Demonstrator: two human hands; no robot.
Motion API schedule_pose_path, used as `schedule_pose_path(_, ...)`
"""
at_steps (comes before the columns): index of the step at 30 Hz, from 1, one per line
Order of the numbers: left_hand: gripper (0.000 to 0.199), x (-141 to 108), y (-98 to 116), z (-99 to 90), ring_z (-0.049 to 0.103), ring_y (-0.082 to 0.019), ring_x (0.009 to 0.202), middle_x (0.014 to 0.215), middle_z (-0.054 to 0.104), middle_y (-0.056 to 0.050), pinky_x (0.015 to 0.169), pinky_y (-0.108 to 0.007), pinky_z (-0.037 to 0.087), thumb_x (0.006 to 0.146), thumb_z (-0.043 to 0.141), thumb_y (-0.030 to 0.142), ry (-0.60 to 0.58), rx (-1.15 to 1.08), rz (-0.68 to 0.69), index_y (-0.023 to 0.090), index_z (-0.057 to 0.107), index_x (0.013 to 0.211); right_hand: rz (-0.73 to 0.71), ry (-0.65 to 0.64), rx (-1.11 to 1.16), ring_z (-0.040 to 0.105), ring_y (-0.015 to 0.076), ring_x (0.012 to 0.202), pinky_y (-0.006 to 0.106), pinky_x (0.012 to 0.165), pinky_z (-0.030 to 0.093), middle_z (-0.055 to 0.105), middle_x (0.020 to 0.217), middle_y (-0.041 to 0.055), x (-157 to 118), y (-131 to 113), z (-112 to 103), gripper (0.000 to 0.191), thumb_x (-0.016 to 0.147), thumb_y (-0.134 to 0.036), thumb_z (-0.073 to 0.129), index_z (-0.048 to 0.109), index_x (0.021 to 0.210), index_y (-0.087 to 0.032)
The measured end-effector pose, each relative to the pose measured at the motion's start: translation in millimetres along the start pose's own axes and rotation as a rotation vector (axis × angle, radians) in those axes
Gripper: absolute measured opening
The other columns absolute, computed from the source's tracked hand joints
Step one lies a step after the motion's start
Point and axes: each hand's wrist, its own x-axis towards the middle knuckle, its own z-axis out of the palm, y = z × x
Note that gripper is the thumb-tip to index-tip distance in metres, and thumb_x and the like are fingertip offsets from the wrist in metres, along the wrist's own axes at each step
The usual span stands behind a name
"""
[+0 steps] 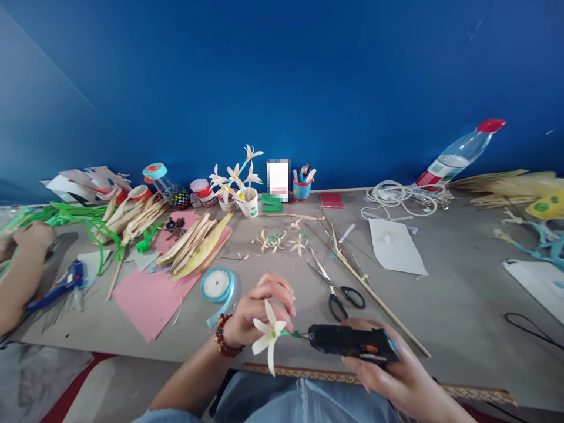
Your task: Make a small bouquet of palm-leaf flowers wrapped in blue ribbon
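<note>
Near the front edge of the table, my left hand (264, 305) pinches a white flower (270, 335) with a green centre and a short green stem. Its petals spread towards me. My right hand (379, 364) is wrapped round a black glue gun (348, 342), whose nozzle points left at the green stem, touching it or very close. Beyond my left hand lie a roll of light blue ribbon (217, 284) and some loose flowers (299, 244). Open scissors (337, 288) with black handles rest beyond the glue gun.
Thin sticks (374, 299) lie right of the scissors. White paper (396, 247), a coiled white cable (392, 197) and a tilted bottle (458, 155) are further right. Pink paper (145, 299), dried husks (194, 247) and a blue glue gun (66, 283) lie left, near another person's arm (22, 276).
</note>
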Motion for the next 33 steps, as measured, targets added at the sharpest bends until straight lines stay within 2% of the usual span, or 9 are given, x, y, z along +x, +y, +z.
schedule_pose_path(11,0.021,1.6,1.9,0.9,0.056,-0.022,0.094,0.083,0.065,-0.007,0.086,-0.041,0.052,0.095,0.057,0.033,-0.004,0.001,0.003,0.020,0.067,0.082,0.001,0.004,0.012,0.056,0.0146,0.045,0.025,0.042,0.049,0.064,0.061,0.0036,1.1,0.5,3.8,0.056,0.077,-0.059,0.071,0.064,0.106,-0.012)
schedule_pose_path(15,0.022,3.6,3.6,0.4,0.056,-0.021,0.094,0.082,0.064,-0.007,0.086,-0.040,0.052,0.096,0.056,0.033,0.005,0.008,0.005,0.020,0.066,0.081,0.014,0.006,0.010,0.053,0.0141,0.042,0.025,0.040,0.048,0.061,0.056,0.0011,0.0,5.8,4.5,0.056,0.078,-0.057,0.070,0.063,0.109,-0.012)
schedule_pose_path(27,0.021,0.2,2.0,-0.3,0.056,-0.022,0.095,0.082,0.064,-0.007,0.085,-0.041,0.052,0.095,0.058,0.034,0.016,0.019,0.001,0.021,0.067,0.081,-0.003,0.002,-0.007,0.054,0.0145,0.042,0.024,0.040,0.049,0.062,0.056,0.0017,-2.4,7.2,3.7,0.049,0.080,-0.051,0.070,0.064,0.109,-0.012)
schedule_pose_path(29,0.020,0.9,2.6,-0.3,0.056,-0.022,0.094,0.082,0.065,-0.007,0.085,-0.041,0.053,0.095,0.058,0.033,0.012,0.022,0.006,0.021,0.067,0.082,-0.032,0.017,-0.024,0.060,0.0171,0.049,0.024,0.041,0.050,0.067,0.065,0.0064,-2.4,6.4,3.3,0.049,0.080,-0.051,0.071,0.065,0.108,-0.013)
schedule_pose_path(33,0.020,1.6,3.3,0.1,0.057,-0.021,0.093,0.081,0.065,-0.007,0.084,-0.041,0.053,0.095,0.058,0.033,0.011,0.027,0.006,0.020,0.067,0.082,-0.086,0.058,-0.050,0.069,0.0231,0.070,0.029,0.057,0.058,0.072,0.089,0.0143,-0.2,2.8,5.4,0.048,0.076,-0.053,0.074,0.068,0.102,-0.013)
